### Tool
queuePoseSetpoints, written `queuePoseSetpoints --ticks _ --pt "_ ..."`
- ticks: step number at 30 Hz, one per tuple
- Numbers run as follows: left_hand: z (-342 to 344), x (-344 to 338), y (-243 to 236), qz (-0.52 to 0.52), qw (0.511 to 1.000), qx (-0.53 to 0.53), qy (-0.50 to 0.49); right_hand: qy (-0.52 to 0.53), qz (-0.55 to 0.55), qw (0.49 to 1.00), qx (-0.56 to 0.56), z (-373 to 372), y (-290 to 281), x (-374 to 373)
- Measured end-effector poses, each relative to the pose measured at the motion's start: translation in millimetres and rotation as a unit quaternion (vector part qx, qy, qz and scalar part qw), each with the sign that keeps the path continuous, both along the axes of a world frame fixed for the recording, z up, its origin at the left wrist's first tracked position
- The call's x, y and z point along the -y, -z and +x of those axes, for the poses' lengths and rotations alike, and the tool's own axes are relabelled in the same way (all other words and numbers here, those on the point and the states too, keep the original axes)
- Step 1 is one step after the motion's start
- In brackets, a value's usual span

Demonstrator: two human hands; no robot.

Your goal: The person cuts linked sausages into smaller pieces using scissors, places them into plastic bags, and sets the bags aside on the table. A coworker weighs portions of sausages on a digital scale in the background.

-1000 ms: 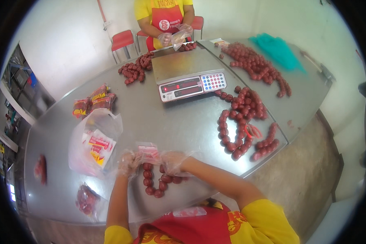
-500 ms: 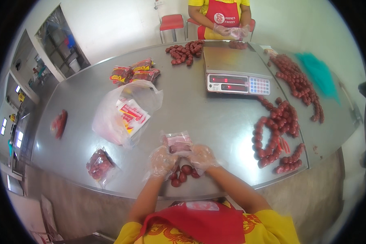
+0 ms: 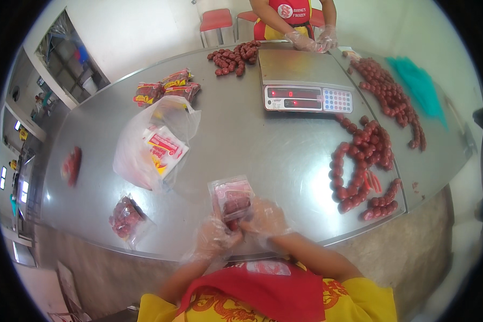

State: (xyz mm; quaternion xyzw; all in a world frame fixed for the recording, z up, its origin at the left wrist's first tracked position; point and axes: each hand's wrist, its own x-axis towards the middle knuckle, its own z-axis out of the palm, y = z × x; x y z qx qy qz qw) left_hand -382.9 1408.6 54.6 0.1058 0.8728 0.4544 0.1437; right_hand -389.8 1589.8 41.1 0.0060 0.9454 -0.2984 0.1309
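In front of me, near the table's front edge, a clear plastic pouch [image 3: 232, 189] holds red-brown sausages [image 3: 236, 206]. My left hand [image 3: 216, 236], in a clear plastic glove, grips the pouch's lower left side. My right hand [image 3: 267, 217], gloved likewise, is closed at the lower right side, by the pouch's mouth. Sausages show between both hands; my right fingertips are partly hidden there. To the left lies a filled clear pouch [image 3: 126, 220] of sausages.
A thin white bag [image 3: 131, 153] holds printed packets [image 3: 166, 150]; printed sausage packs [image 3: 166, 88] lie behind it. A digital scale [image 3: 306, 99] stands at the back. Linked sausages [image 3: 362, 150] cover the right side. Across the metal table [image 3: 241, 129], a gloved co-worker [image 3: 292, 27] stands.
The loose sausages below my hands are now up at the pouch's mouth. My hands have moved lower and the pouch has tilted. The co-worker's hands have moved down toward the table.
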Motion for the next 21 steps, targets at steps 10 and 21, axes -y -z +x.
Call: queuePoseSetpoints --ticks 10,21 --pt "-55.2 -14.5 -12.3 0.075 0.979 0.148 -0.119 0.081 -0.086 0.992 0.049 -54.2 -16.7 0.3" --pt "-72.6 -4.4 5.0 -0.042 0.989 -0.134 -0.048 -0.044 -0.145 0.987 -0.056 -32.1 6.3 -19.3"
